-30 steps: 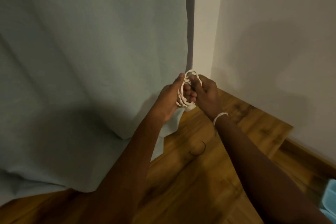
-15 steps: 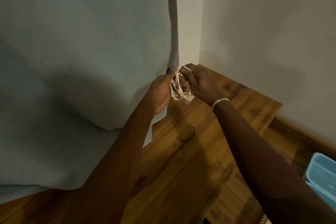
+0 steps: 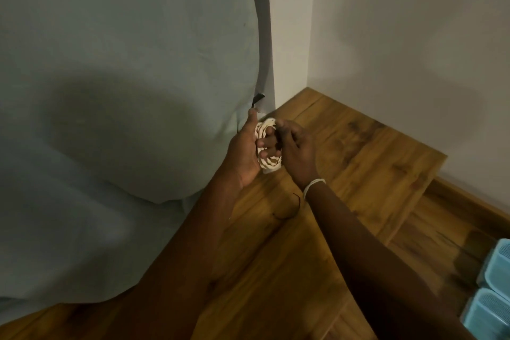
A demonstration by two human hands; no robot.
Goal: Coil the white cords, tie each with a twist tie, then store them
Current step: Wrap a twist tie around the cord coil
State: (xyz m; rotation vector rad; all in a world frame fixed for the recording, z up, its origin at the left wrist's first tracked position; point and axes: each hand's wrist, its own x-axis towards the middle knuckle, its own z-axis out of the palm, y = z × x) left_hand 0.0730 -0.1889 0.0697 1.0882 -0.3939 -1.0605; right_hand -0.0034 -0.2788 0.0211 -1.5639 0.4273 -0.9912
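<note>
A coil of white cord [image 3: 268, 164] is wound around the fingers of my left hand [image 3: 244, 154], which holds it upright above the wooden surface. My right hand [image 3: 296, 150] presses against the coil from the right, its fingers on the loops and on something dark that I cannot make out. A thin dark twist tie [image 3: 288, 211] lies curved on the wood just below my hands. A white band sits on my right wrist.
A pale blue sheet [image 3: 124, 119] hangs over the left half of the view. The wooden platform [image 3: 372, 163] runs into a white wall corner [image 3: 292, 36]. Light blue baskets [image 3: 494, 292] stand at the lower right, beside a step down.
The view has shifted down and left, so my hands sit lower over the wood. My right hand has slid from the coil's top to its right side. The coil looks tighter.
</note>
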